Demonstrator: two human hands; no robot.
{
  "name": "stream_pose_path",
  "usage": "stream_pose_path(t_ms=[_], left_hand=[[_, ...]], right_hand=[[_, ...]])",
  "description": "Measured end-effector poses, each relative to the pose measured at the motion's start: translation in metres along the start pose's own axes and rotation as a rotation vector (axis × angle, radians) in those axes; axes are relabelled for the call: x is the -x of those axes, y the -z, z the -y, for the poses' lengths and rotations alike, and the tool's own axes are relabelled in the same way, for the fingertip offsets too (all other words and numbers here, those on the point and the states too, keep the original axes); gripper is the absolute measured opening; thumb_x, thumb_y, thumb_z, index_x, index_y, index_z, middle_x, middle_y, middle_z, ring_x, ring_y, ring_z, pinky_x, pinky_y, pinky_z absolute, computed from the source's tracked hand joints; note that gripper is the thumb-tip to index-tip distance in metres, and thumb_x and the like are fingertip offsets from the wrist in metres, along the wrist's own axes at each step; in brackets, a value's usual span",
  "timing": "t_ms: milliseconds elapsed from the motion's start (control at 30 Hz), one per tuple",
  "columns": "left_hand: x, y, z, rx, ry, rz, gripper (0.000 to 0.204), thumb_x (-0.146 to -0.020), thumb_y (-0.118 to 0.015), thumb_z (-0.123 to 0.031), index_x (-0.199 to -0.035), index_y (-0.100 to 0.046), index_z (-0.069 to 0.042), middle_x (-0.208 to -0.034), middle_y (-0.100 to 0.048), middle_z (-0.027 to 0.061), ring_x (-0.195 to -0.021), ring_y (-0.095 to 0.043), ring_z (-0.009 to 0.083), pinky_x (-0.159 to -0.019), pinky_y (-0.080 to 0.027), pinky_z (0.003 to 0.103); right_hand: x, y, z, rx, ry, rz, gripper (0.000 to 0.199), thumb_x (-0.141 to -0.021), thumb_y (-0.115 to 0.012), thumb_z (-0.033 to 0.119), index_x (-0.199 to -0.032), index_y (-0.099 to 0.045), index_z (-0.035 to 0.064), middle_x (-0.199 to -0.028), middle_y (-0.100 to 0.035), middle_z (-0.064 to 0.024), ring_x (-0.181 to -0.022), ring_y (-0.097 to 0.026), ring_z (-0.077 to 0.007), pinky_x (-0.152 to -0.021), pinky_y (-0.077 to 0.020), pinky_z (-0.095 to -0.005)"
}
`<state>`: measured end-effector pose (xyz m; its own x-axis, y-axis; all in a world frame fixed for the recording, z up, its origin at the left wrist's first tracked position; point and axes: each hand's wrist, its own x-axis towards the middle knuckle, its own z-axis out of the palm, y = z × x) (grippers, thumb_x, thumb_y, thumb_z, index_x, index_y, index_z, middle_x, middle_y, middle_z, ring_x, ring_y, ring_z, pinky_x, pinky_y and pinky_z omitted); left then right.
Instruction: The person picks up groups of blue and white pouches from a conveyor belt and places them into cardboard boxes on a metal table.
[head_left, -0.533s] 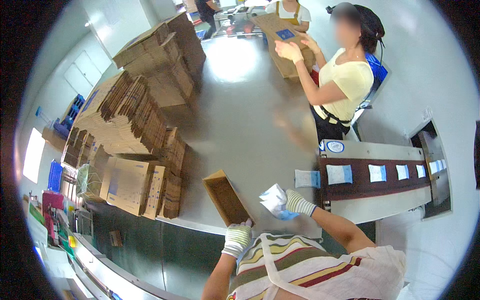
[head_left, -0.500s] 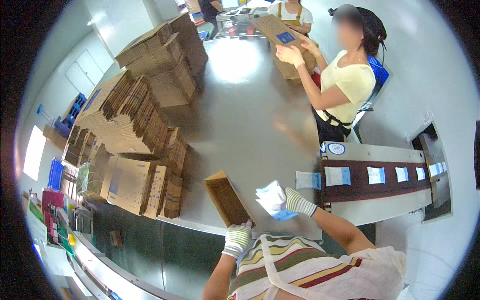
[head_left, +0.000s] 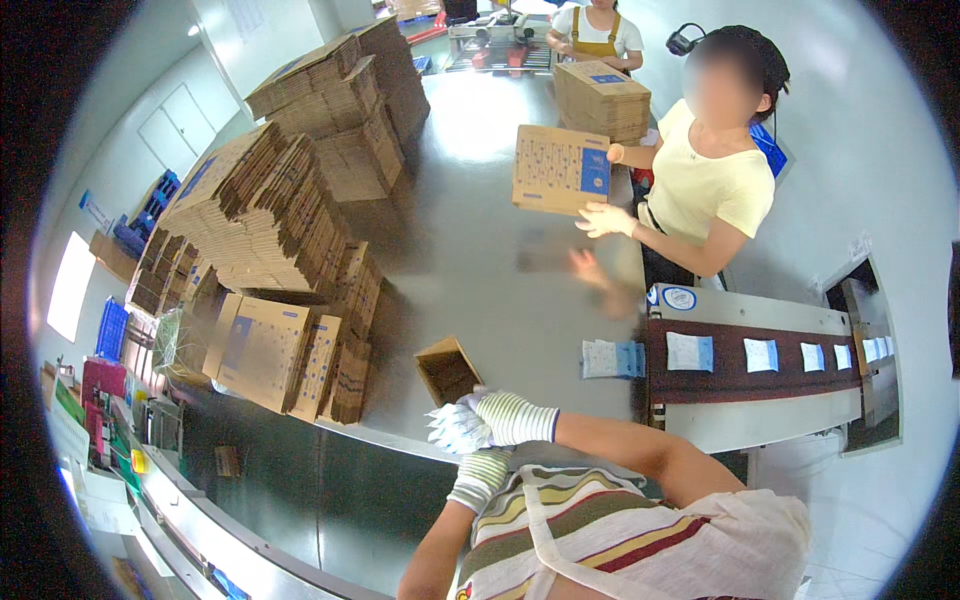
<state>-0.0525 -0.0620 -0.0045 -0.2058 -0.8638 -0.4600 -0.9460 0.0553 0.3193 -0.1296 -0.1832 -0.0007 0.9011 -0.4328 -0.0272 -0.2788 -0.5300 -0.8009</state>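
Crinkled white-and-blue packets are clasped in the knit-gloved right hand; at their twelve o'clock, an open rectangular cardboard box is set on the glossy counter. At six, the left hand is partly covered; its grip cannot be told.

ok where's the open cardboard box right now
In the head view, the open box is on the grey table, just left of centre, right of the cardboard stacks and just beyond the white packets in the right hand.

White packets — in right fingers
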Motion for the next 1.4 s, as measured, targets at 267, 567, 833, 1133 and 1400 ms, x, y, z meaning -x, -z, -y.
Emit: stream_pose_path(t_ms=[267, 567, 833, 1133, 1400], left_hand=[[0.027, 0.077, 0.018, 0.274, 0.058, -1.066, 0.021, -0.073, -0.059, -0.011, -0.094, -0.057, -0.007, -0.079, -0.058, 0.0148, -0.072, -0.056, 0.0351, -0.068, -0.045, 0.045], [-0.022, 0.101, 0.082, 0.735, 0.087, -0.238, 0.056, -0.093, -0.027, -0.043, -0.099, -0.063, -0.001, -0.097, -0.064, 0.0191, -0.095, -0.059, 0.0315, -0.088, -0.041, 0.038], [-0.082, 0.061, 0.11, -0.034, -0.016, 0.097, 0.034, -0.088, -0.038, -0.024, -0.097, -0.064, -0.003, -0.099, -0.062, 0.0198, -0.094, -0.058, 0.0379, -0.081, -0.045, 0.043], [-0.128, -0.014, 0.14, 0.206, 0.217, 0.259, 0.038, -0.091, -0.043, -0.033, -0.121, -0.054, -0.012, -0.116, -0.059, 0.0106, -0.094, -0.057, 0.0215, -0.086, -0.044, 0.035], [-0.139, -0.095, 0.138, 0.018, -0.104, 0.366, 0.04, -0.091, -0.039, -0.03, -0.123, -0.053, -0.009, -0.129, -0.05, 0.0097, -0.116, -0.049, 0.0236, -0.096, -0.037, 0.033]], right_hand=[[-0.007, 0.002, -0.003, 0.551, 0.075, 0.088, 0.028, -0.083, -0.05, 0.023, -0.101, -0.054, 0.0015, -0.095, -0.063, -0.016, -0.095, -0.06, -0.0294, -0.099, -0.0354, -0.0405], [-0.015, -0.019, -0.016, 0.519, -0.102, 0.193, 0.031, -0.084, -0.047, 0.018, -0.109, -0.053, 0.0015, -0.097, -0.063, -0.018, -0.091, -0.061, -0.0295, -0.086, -0.0451, -0.0407], [-0.011, -0.014, -0.004, 0.624, -0.016, 0.266, 0.039, -0.069, -0.066, 0.016, -0.104, -0.056, 0.0025, -0.098, -0.063, -0.0192, -0.095, -0.06, -0.0321, -0.087, -0.0445, -0.0445], [0.05, 0.019, 0.004, 0.123, -0.057, 0.035, 0.063, -0.078, -0.06, 0.02, -0.132, -0.035, 0.001, -0.125, -0.047, -0.0242, -0.115, -0.046, -0.0381, -0.098, -0.0376, -0.0401], [0.072, -0.009, -0.013, 0.105, -0.278, 0.368, 0.044, -0.095, -0.038, 0.023, -0.132, -0.031, 0.001, -0.117, -0.052, -0.0249, -0.101, -0.055, -0.0362, -0.084, -0.0473, -0.0373]])
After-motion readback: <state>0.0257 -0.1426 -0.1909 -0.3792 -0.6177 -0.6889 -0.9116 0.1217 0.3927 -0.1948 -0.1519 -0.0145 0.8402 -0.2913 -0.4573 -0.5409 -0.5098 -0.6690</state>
